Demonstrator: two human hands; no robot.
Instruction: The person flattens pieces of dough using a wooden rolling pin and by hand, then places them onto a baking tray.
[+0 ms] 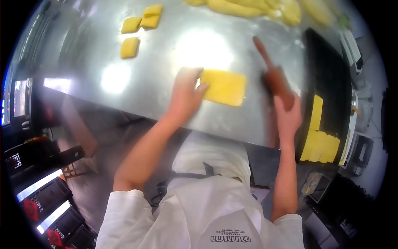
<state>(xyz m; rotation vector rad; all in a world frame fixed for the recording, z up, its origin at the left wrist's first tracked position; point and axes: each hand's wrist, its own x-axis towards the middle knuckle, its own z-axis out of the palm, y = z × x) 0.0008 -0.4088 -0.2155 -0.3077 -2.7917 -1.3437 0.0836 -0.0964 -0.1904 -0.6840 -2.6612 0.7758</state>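
A flat yellow rectangle of dough (225,88) lies on the metal worktop. My left hand (187,91) is at its left edge, thumb and fingers closed on that edge; the fingertips are partly hidden. In my right hand (289,116) is a brown wooden rolling pin (277,81), gripped by its near handle. The pin points away from me, to the right of the dough and apart from it, slightly blurred.
Folded dough pieces (129,47) sit at the far left of the metal worktop (161,54). Larger dough lumps (248,7) lie along the far edge. On the right, a black tray (329,74) holds flat dough sheets (320,147). Dark machines (45,199) stand at lower left.
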